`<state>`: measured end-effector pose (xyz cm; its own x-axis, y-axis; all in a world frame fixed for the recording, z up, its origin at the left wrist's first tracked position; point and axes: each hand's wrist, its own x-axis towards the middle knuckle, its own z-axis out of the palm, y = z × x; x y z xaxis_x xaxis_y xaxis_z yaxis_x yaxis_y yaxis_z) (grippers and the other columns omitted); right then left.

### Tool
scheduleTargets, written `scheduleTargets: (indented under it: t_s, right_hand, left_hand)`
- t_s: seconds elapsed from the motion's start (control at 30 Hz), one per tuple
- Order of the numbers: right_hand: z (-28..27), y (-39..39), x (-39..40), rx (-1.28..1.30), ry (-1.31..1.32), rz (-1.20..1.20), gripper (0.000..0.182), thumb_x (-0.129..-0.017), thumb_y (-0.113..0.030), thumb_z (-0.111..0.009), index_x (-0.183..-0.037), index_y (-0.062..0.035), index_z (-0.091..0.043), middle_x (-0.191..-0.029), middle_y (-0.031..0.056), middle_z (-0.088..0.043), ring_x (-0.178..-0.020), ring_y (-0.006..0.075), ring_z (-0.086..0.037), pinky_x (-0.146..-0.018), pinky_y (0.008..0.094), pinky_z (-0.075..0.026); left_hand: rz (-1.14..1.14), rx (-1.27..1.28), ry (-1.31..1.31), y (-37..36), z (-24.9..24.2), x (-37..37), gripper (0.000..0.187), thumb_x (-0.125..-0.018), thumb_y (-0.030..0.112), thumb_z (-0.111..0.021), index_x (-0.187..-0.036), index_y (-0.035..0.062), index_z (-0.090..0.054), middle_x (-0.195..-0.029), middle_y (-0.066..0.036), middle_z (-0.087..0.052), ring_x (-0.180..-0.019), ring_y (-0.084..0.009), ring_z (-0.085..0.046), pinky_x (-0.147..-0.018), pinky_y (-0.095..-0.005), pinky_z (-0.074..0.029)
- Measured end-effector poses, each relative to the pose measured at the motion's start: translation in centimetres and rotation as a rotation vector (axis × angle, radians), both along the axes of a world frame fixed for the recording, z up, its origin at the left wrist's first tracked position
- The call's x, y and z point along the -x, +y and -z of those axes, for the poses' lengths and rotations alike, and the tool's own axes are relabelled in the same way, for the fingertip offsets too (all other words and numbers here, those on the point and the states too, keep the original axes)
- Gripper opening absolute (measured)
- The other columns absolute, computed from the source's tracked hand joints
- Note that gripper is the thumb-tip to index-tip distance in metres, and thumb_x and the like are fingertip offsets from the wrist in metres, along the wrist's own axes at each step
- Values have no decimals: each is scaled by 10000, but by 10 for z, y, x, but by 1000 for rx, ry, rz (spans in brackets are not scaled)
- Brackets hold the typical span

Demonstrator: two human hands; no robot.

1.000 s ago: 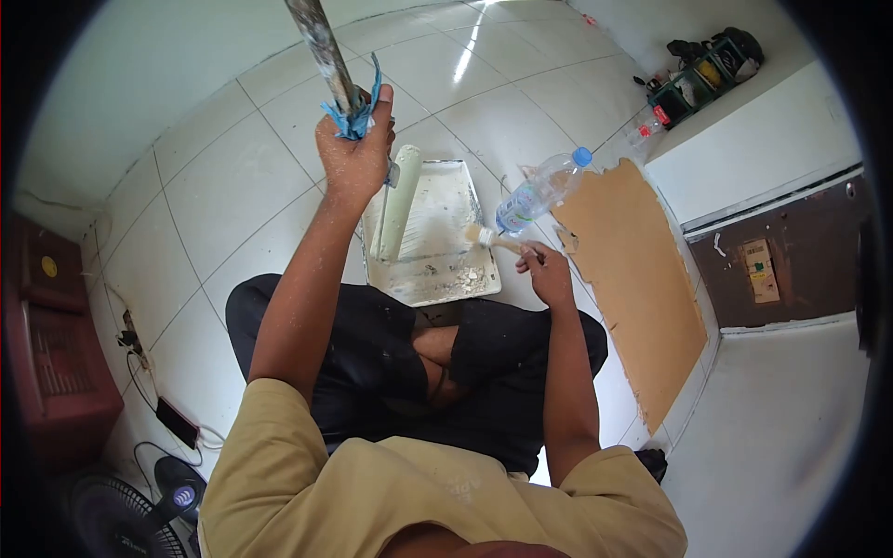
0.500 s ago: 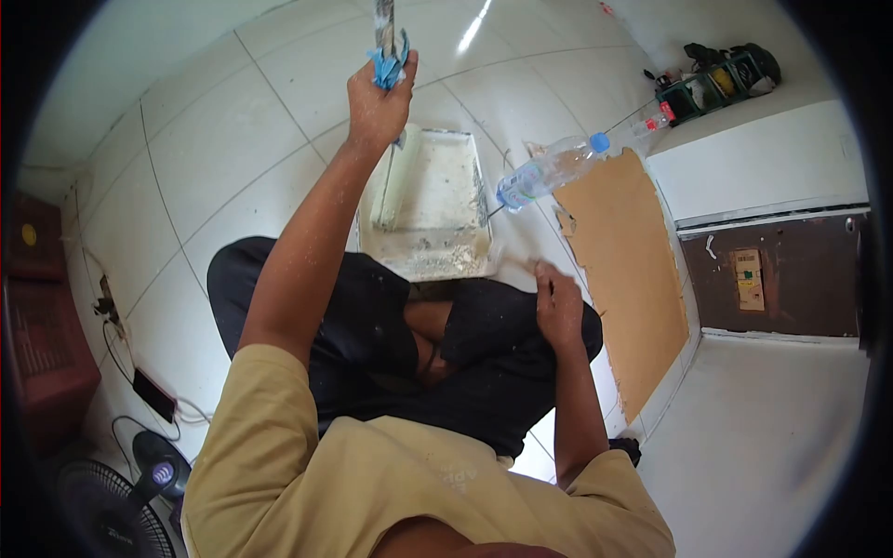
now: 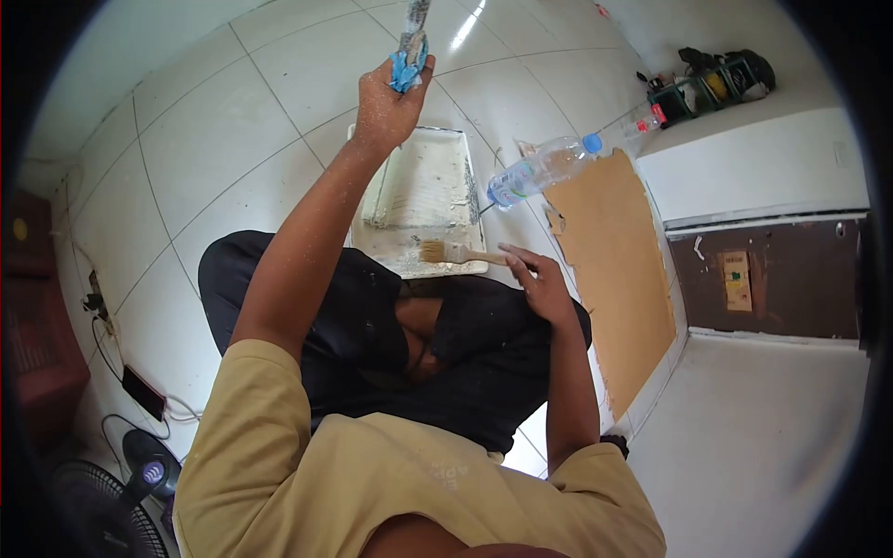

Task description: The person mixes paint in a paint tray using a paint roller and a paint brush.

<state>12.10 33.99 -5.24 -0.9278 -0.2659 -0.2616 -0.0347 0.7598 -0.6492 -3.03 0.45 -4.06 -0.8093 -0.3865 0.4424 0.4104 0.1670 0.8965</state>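
My left hand (image 3: 391, 104) is wrapped round a pole (image 3: 415, 20) with crumpled blue material (image 3: 407, 67) at the grip, above the far end of the tray. In my right hand (image 3: 542, 284) is the wooden handle of a paintbrush (image 3: 446, 252), its bristles pointing left over the near end of the white paint tray (image 3: 473, 177). A pale roller (image 3: 383, 191) lies along the tray's left side, partly hidden by my left forearm. Whitish paint coats the tray.
Right of the tray lie a clear plastic bottle (image 3: 544, 172) and a brown cardboard sheet (image 3: 619, 279). A green crate (image 3: 712, 88) with items stands at the upper right. A fan (image 3: 107, 507), a phone (image 3: 144, 392) and cables are at the lower left.
The paintbrush, blurred before, now shows clearly over the tray's near end. My left hand and the pole appear slightly further right, while the surroundings have shifted slightly left in view.
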Motion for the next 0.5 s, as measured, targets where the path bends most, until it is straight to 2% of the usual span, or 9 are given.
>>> scheduleTargets:
  t_s: [0.07,0.13,0.2,0.27,0.33,0.37,0.43,0.47,0.5]
  right_hand:
    - [25,7,-1,-408,469,-29,270,-1037,-247,-630,-1213,-114,-786,-1015,143,-782,-890,325,-711,-899,392,-469]
    - [19,-6,5,-340,400,-35,263,-1036,-223,-632,-1222,-110,-780,-1049,136,-785,-899,328,-715,-917,404,-465]
    - [15,-13,-6,273,252,15,240,-1034,-221,-636,-1182,-120,-795,-1070,122,-787,-900,336,-705,-936,420,-448]
    - [26,9,5,-198,501,-85,269,-1034,-229,-650,-1257,-141,-773,-955,141,-773,-750,311,-625,-861,422,-453]
    - [27,13,5,-288,508,-41,300,-1032,-243,-656,-1304,-163,-753,-921,166,-759,-726,295,-601,-815,428,-454]
    - [27,12,9,-289,515,-48,300,-1032,-243,-656,-1304,-163,-753,-921,166,-759,-726,295,-601,-815,428,-454]
    - [18,8,-3,-279,478,94,312,-1049,-253,-645,-1314,-122,-743,-836,128,-743,-721,236,-598,-818,394,-473]
    - [21,13,-3,-287,486,106,312,-1049,-253,-645,-1314,-122,-743,-836,128,-743,-721,236,-598,-818,394,-473]
    - [30,20,-1,14,372,263,322,-1064,-252,-628,-1321,-87,-732,-808,97,-715,-727,202,-590,-822,368,-482]
  left_hand:
    - [11,-6,12,8,2,0,252,-1015,214,-726,-896,-5,-686,-645,-45,-619,-607,-90,-500,-589,-335,-479]
    - [-12,-3,35,3,-1,2,264,-1014,215,-723,-875,-4,-674,-613,-43,-600,-578,-97,-486,-569,-353,-464]
    - [-39,83,11,0,3,-2,277,-1014,228,-719,-863,1,-668,-596,-47,-585,-567,-110,-480,-565,-356,-462]
    - [-29,59,-17,1,2,0,289,-1013,239,-718,-853,4,-664,-599,-63,-593,-568,-123,-488,-570,-357,-464]
    - [-6,45,-19,2,9,0,352,-1013,286,-728,-794,26,-637,-613,-39,-602,-570,-108,-522,-561,-332,-465]
    - [-8,36,0,-3,9,5,419,-1013,333,-738,-735,47,-611,-627,-14,-611,-572,-93,-556,-551,-308,-466]
    - [-2,7,19,-10,16,10,414,-1011,329,-742,-733,55,-605,-626,-12,-609,-564,-89,-548,-542,-300,-458]
    - [0,-15,55,-12,16,16,410,-1010,326,-745,-731,62,-599,-624,-10,-606,-557,-85,-539,-533,-293,-450]
    - [27,-66,-47,-16,6,12,394,-1004,323,-755,-745,70,-600,-626,-3,-598,-546,-84,-522,-521,-280,-436]
